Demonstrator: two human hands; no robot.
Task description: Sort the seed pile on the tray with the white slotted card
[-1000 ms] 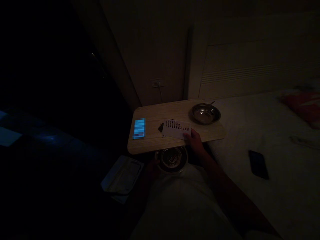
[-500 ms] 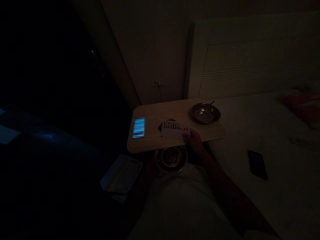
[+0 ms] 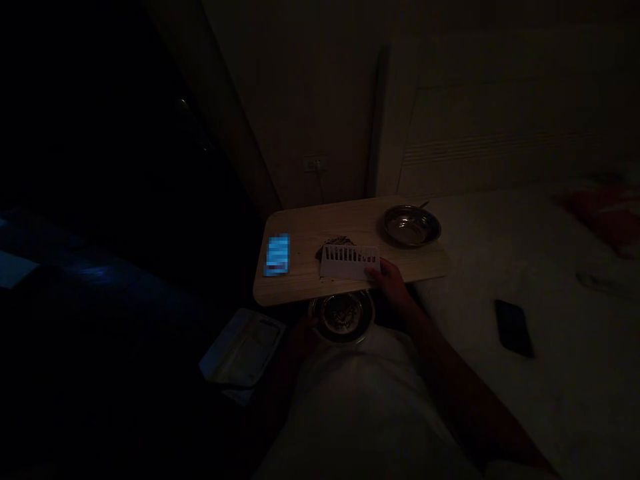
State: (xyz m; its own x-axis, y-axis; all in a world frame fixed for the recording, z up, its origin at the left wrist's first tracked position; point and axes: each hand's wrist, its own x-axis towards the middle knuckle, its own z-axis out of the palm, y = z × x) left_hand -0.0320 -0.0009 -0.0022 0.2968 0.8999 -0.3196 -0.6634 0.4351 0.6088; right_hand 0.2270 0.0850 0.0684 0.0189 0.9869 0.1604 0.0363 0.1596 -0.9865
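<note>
My right hand (image 3: pixel 393 283) is closed on the right end of a white plastic piece with a row of slots (image 3: pixel 345 268). The piece stands on its edge over the small wooden table (image 3: pixel 300 287). Against its far side lies a heap of small dark bits (image 3: pixel 340 241), partly hidden by it. Below the table's near edge, a round metal bowl (image 3: pixel 370 320) holds similar small bits. My left hand (image 3: pixel 306 333) grips this bowl's left rim; its fingers are mostly lost in the dark.
A second metal bowl (image 3: pixel 411 230) with a handle sticking out behind it stands at the table's right end. A lit, blurred screen (image 3: pixel 277 255) is at the left end. An open pale container (image 3: pixel 245 350) sits lower left. A dark phone (image 3: pixel 514 328) lies on the bed (image 3: pixel 475 267).
The slotted white piece has shifted slightly toward me and to the left, so more of the dark heap shows behind it. My left hand and the bowl stay nearly still.
</note>
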